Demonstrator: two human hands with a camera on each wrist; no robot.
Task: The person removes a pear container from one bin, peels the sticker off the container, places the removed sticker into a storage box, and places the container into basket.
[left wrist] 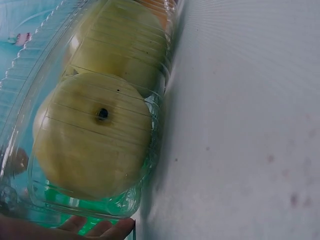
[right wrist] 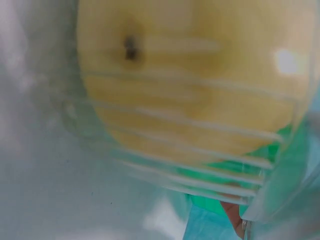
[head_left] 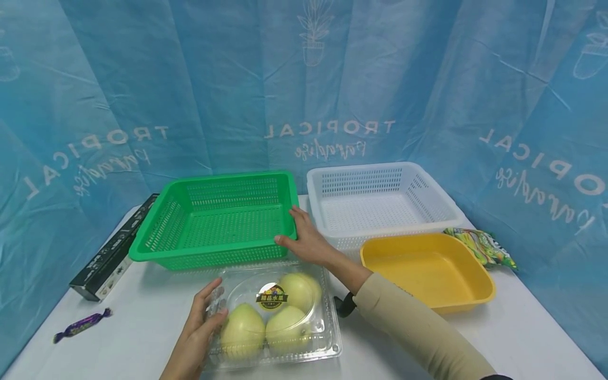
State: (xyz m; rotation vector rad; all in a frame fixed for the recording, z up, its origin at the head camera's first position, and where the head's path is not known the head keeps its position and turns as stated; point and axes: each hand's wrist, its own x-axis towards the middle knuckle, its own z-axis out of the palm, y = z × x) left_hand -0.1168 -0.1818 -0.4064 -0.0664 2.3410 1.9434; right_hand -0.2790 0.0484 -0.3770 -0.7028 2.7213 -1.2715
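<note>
A clear plastic clamshell box with a round label on its lid lies at the front, holding pale yellow-green fruits that look like pears. My left hand grips the box's left end, thumb by the lid, its fingertips curling down the end wall in the left wrist view. Behind it stands an empty green basket. At that basket's front right corner, my right hand holds the rim, thumb on the front edge and fingers along the right side. The right wrist view shows a blurred fruit close up through ribbed plastic.
A white basket stands at the back right, with a yellow tub in front of it. Beside the tub lies a green snack packet. On the left are a long black box and a purple-wrapped candy.
</note>
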